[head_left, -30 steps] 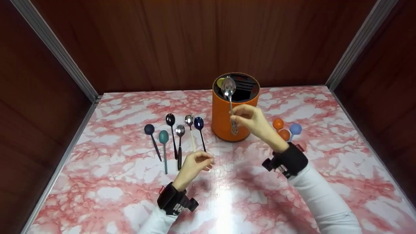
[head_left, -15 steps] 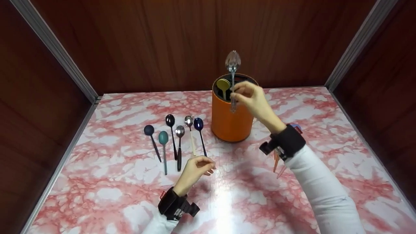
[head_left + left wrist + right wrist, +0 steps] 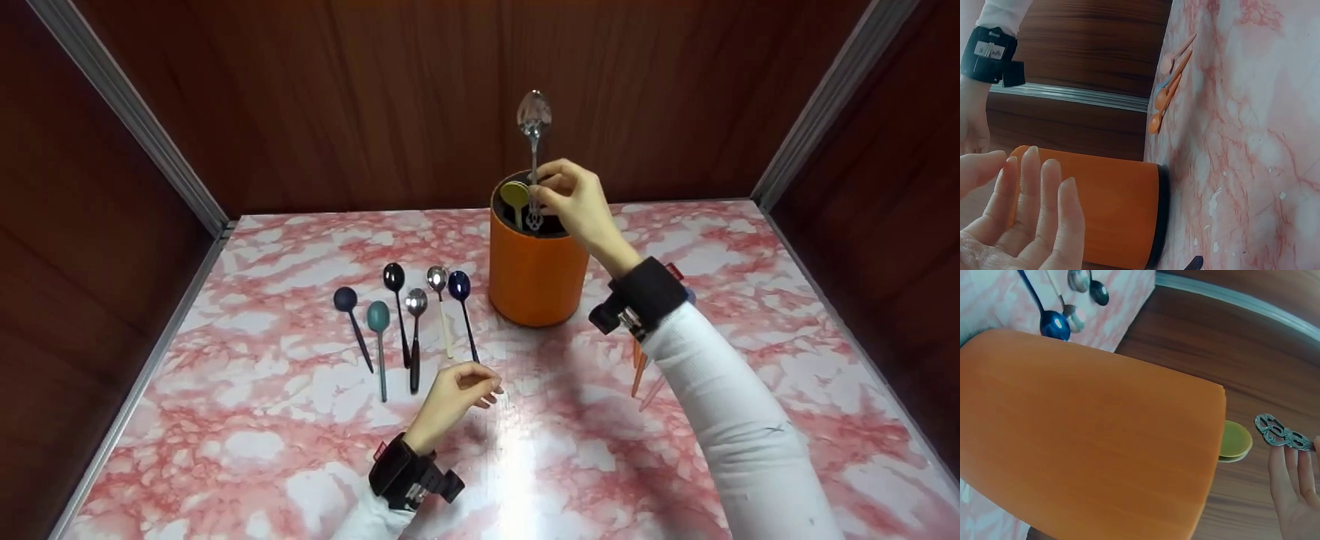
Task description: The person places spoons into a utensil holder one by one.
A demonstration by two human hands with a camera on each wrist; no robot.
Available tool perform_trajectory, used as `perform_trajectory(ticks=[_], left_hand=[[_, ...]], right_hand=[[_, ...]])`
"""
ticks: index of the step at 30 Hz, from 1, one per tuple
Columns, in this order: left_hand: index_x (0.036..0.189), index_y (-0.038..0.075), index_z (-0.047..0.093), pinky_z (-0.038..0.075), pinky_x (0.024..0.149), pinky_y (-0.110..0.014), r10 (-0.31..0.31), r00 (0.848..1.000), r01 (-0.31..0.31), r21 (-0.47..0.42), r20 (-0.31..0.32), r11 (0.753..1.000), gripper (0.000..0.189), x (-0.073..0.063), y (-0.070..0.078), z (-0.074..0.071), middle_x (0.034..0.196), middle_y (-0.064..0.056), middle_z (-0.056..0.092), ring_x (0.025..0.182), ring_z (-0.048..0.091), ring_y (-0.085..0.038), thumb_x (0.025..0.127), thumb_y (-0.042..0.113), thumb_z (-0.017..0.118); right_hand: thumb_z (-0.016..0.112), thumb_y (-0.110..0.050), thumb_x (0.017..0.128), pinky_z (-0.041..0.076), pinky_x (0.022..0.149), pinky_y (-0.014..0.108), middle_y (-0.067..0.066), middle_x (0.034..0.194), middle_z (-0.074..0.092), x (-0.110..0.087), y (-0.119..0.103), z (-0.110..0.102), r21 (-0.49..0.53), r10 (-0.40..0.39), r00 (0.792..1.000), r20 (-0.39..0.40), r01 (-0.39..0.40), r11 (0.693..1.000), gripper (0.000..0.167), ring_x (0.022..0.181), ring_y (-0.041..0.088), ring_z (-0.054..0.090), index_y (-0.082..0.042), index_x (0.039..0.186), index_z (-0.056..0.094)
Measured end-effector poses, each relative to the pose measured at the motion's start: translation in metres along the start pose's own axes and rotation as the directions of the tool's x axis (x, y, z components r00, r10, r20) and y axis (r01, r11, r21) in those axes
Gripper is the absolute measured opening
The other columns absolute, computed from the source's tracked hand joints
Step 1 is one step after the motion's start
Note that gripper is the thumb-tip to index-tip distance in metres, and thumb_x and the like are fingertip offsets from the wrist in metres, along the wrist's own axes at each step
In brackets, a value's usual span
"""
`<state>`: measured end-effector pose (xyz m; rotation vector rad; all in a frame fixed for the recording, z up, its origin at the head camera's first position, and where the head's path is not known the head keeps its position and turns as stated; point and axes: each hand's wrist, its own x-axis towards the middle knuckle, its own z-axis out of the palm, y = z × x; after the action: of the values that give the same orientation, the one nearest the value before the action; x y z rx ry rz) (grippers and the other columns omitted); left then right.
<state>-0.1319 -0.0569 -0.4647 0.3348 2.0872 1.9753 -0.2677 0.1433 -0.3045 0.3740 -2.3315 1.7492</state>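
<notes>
- Walls of dark brown wood-grain panels (image 3: 360,97), joined at the corners by grey metal strips (image 3: 135,112), enclose the back and sides.
- A table with a red-and-white marbled top (image 3: 247,442) carries everything else.
- An orange cylindrical holder with a dark interior (image 3: 536,281) stands upright toward the back of the table.
- White sleeves (image 3: 750,420) cover the person's arms; a black wrist strap with a small camera (image 3: 649,296) sits on each wrist.
- The right hand (image 3: 581,199) is above the holder's opening, its fingers pinching the silver spoon by the handle.
- The left hand (image 3: 457,390) is in front of the row of spoons, fingers relaxed, gently bent and released.
- The shiny silver metal spoon with an ornate openwork handle (image 3: 534,126) is upright over the holder, bowl uppermost, its handle end clear of the rim.
- Six spoons lie left of the holder, bowls pointing away: navy (image 3: 345,298), teal (image 3: 378,316), black (image 3: 394,277), silver with black handle (image 3: 416,301), silver with cream handle (image 3: 437,278), glossy blue (image 3: 460,286).
- Orange (image 3: 1161,100), pale blue (image 3: 1159,86) and pink (image 3: 1167,63) spoons lie clustered right of the holder, partly hidden by the right arm in the head view.
- A yellow round-headed spoon (image 3: 515,194) stands inside the holder near its left rim.
</notes>
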Motion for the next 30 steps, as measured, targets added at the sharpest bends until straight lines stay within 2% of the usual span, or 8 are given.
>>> perform_trajectory(ticks=[5,11,16,20,26,30], left_hand=[[0.099,-0.013,0.059,0.056,0.068,-0.028,-0.005,1.0,0.005,-0.012,0.005,1.0,0.024,0.0,-0.002,0.001,0.091,-0.029,0.065,0.071,0.063,-0.011,0.088,0.008,0.059],[0.099,-0.013,0.059,0.056,0.069,-0.03,-0.006,1.0,0.006,-0.017,0.006,1.0,0.024,0.0,-0.004,0.003,0.089,-0.024,0.066,0.072,0.064,-0.014,0.087,0.008,0.059],[0.099,-0.013,0.059,0.056,0.069,-0.03,-0.009,1.0,0.009,-0.024,0.007,1.0,0.024,-0.001,-0.005,0.003,0.089,-0.028,0.065,0.073,0.064,-0.016,0.088,0.008,0.059],[0.099,-0.013,0.059,0.056,0.072,-0.037,-0.016,1.0,0.016,-0.033,0.008,0.999,0.024,-0.003,-0.004,0.004,0.09,-0.028,0.065,0.073,0.064,-0.016,0.088,0.009,0.059],[0.1,-0.013,0.059,0.056,0.074,-0.038,-0.022,1.0,0.023,-0.036,0.013,0.999,0.025,-0.003,-0.003,0.004,0.091,-0.027,0.065,0.073,0.063,-0.016,0.088,0.009,0.059],[0.1,-0.014,0.058,0.056,0.074,-0.039,-0.027,0.999,0.028,-0.041,0.017,0.999,0.025,-0.002,-0.003,0.005,0.087,-0.021,0.066,0.072,0.063,-0.015,0.087,0.008,0.059]], right_hand=[[0.056,-0.001,0.087,0.056,0.07,0.022,0.009,0.085,0.064,0.007,0.007,0.008,-0.028,0.019,1.0,-0.02,-0.019,0.999,0.019,0.073,0.005,0.062,0.004,0.106,0.058],[0.056,-0.001,0.088,0.055,0.071,0.021,0.024,0.095,0.064,0.011,0.017,0.016,-0.044,0.012,0.999,-0.051,-0.014,0.999,0.018,0.076,0.01,0.062,0.005,0.105,0.058],[0.058,-0.001,0.087,0.057,0.074,0.029,0.025,0.098,0.064,0.013,0.022,0.02,-0.047,0.036,0.998,-0.046,-0.038,0.998,0.019,0.083,0.023,0.064,0.006,0.105,0.058],[0.058,-0.002,0.087,0.056,0.08,0.038,0.024,0.104,0.064,0.014,0.025,0.02,-0.063,0.063,0.998,-0.017,-0.064,0.996,0.02,0.092,0.033,0.064,0.006,0.105,0.057],[0.058,-0.005,0.089,0.054,0.084,0.039,0.024,0.11,0.062,0.014,0.028,0.019,-0.085,0.082,0.997,0.011,-0.081,0.993,0.021,0.099,0.033,0.063,0.006,0.107,0.057],[0.057,-0.005,0.089,0.055,0.083,0.038,0.024,0.109,0.063,0.014,0.03,0.019,-0.099,0.082,0.996,0.018,-0.08,0.992,0.021,0.098,0.033,0.063,0.005,0.107,0.057]])
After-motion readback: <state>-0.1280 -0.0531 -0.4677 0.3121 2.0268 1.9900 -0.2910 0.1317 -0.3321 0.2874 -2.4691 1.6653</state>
